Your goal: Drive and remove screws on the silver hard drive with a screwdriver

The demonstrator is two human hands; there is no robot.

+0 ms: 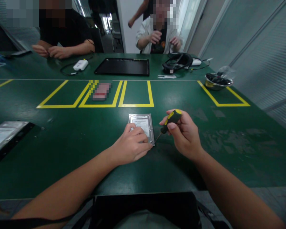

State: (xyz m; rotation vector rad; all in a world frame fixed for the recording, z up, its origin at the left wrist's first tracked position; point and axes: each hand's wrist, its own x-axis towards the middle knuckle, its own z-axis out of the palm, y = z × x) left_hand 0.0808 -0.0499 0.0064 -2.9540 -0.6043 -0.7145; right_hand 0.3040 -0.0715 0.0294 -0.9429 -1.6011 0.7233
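Note:
A small silver hard drive (141,118) with a white label lies flat on the green table, in front of me. Across its near left part rests my left hand (134,143), fingers bent and pressing on it; they cover part of the label. My right hand (184,133) is closed around a screwdriver (173,119) with a dark green and yellow handle. Its thin shaft slants down to the left, with the tip at the drive's near right corner. Whether the tip touches a screw there is too small to tell.
A larger drive in a black bracket (9,136) lies at left. Yellow tape (136,105) outlines spaces on the table (69,133). Farther back are a black flat panel (124,66), a headset (177,62) and a bowl of dark items (218,83). People sit at the far side.

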